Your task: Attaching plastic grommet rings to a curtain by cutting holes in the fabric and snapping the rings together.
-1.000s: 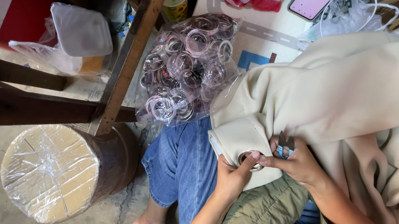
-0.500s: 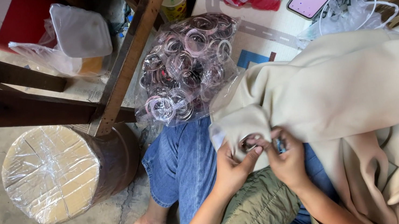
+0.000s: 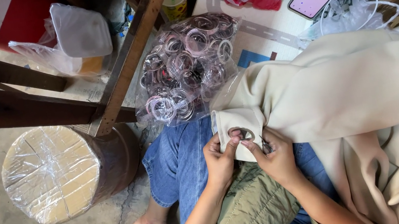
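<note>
Far left on the floor sat a plastic-wrapped drum (image 3: 57, 172), and just right of it a clear bag of rings (image 3: 186, 68) rested at the knee. The left hand (image 3: 220, 158) had its fingers pinched tight on the folded edge of the cream curtain (image 3: 360, 94), thumb right by the metal eyelet ring (image 3: 241, 133). The right hand (image 3: 273, 156) gripped the cloth from the other side, fingers closed around what looked like a small tool, too hidden to tell. Best bet, I'd say: keep the fabric flat and taut around the ring so it seats evenly.
</note>
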